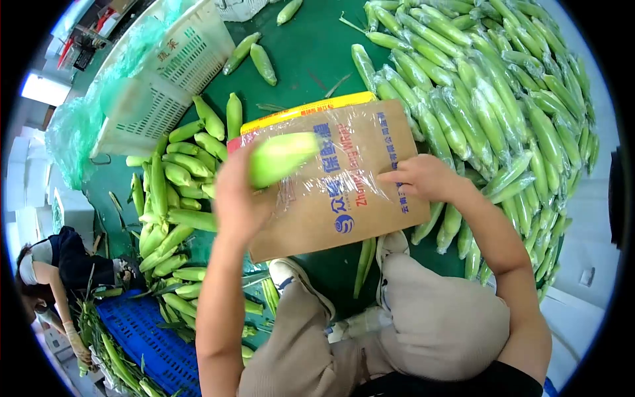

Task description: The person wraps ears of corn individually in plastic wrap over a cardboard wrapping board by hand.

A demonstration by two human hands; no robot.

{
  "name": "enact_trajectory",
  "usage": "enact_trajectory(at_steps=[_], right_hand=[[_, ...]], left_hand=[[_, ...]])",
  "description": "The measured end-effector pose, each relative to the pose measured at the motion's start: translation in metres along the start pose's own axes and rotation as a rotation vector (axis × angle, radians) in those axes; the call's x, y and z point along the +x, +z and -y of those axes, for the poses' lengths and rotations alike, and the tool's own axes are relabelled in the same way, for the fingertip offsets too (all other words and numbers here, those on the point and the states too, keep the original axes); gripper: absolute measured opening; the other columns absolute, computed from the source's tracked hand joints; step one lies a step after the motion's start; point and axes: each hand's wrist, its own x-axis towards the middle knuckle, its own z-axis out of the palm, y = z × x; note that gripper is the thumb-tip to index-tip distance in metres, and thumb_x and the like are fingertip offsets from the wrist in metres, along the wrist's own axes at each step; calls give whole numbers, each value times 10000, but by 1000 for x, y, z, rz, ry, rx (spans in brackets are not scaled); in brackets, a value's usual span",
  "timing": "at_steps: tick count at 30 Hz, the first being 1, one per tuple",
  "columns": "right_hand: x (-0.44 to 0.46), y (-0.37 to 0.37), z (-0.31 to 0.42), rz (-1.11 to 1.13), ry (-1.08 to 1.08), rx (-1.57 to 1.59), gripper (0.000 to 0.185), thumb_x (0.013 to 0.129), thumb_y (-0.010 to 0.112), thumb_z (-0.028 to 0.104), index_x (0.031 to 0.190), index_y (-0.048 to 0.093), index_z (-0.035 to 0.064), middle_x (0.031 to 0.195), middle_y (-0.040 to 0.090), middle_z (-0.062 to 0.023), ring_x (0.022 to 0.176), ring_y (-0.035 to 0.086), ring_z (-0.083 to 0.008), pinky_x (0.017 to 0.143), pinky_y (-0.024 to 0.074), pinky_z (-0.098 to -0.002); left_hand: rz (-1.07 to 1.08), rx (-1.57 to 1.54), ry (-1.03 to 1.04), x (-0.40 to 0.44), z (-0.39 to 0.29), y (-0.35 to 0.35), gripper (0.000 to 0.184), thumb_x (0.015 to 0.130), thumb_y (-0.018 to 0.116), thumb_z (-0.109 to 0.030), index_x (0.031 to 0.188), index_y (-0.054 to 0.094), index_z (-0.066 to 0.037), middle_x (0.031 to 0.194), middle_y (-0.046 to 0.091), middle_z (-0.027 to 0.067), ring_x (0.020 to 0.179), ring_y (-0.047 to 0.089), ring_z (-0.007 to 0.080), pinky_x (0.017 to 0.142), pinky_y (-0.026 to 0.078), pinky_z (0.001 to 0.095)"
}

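Note:
My left hand, smeared by motion, grips a pale green ear of corn above the left part of a cardboard box. Clear plastic film lies on the box's printed top. My right hand is over the box's right side, its index finger stretched toward the film and the other fingers curled; whether it pinches the film is too small to tell. A yellow box edge shows behind the cardboard.
Unwrapped corn is heaped at the left, film-wrapped corn at the right. A white crate with green plastic bags stands upper left. A blue crate and a co-worker are lower left. Loose ears lie on the green floor.

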Motion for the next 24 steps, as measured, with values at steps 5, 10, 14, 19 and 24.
enact_trajectory(at_steps=[5,10,14,19,24], right_hand=[[12,11,6,-47,51,71,352,889,688,160,1232,691,239,929,644,-68,855,652,-309,754,525,-419],[17,61,0,-428,-144,88,143,958,637,126,1092,678,97,866,631,-99,827,679,-277,729,542,-363],[36,44,22,-828,431,1256,93,1072,535,94,1140,591,64,983,619,-76,883,643,-155,833,515,-312],[85,34,17,-773,46,366,346,979,703,242,1261,580,84,1071,619,-101,1025,622,-271,909,511,-363],[125,12,44,-420,30,-142,816,664,892,456,1317,592,69,1243,571,-116,1188,541,-327,981,485,-451]], left_hand=[[285,278,218,35,-10,96,507,726,705,-78,1222,603,-87,1103,641,135,1034,658,346,857,539,480],[314,274,221,38,-10,102,467,710,745,-105,1157,610,-85,1098,637,116,1033,660,342,845,547,478],[502,298,127,43,-16,94,597,715,710,-81,1299,586,-71,1246,616,126,1147,619,360,951,517,486],[449,219,153,46,-12,102,582,716,714,-72,1285,597,-60,1252,614,135,1187,590,363,970,514,483],[324,-20,313,49,7,93,583,717,711,-36,1287,590,-36,1286,582,165,1220,549,394,1027,479,473]])
